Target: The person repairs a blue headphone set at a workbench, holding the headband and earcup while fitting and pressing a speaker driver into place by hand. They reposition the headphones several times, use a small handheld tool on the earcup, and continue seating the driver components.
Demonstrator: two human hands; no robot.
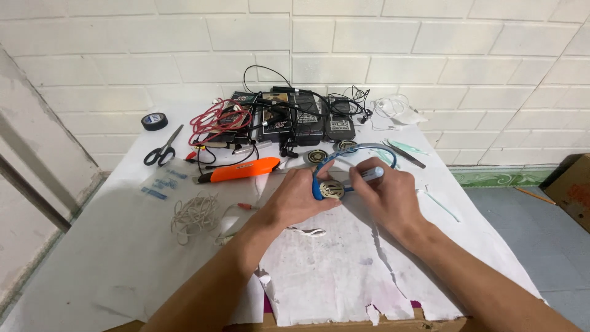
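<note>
My left hand (300,198) grips one earcup end of a blue headband headphone (353,149), whose bare round speaker (332,189) faces up between my hands. My right hand (382,192) holds a thin pen-like tool with a pale blue tip (370,175) and points it at the speaker. The blue band arcs away from me over the white paper-covered table (123,258). A second loose round speaker (317,157) lies just beyond my left hand.
An orange utility knife (241,170), scissors (163,150), a roll of black tape (154,121), red wires (216,121), a coil of white cord (195,215), black boxes with cables (295,118) and tweezers (402,154) lie around. A cardboard box (573,187) stands on the floor at right.
</note>
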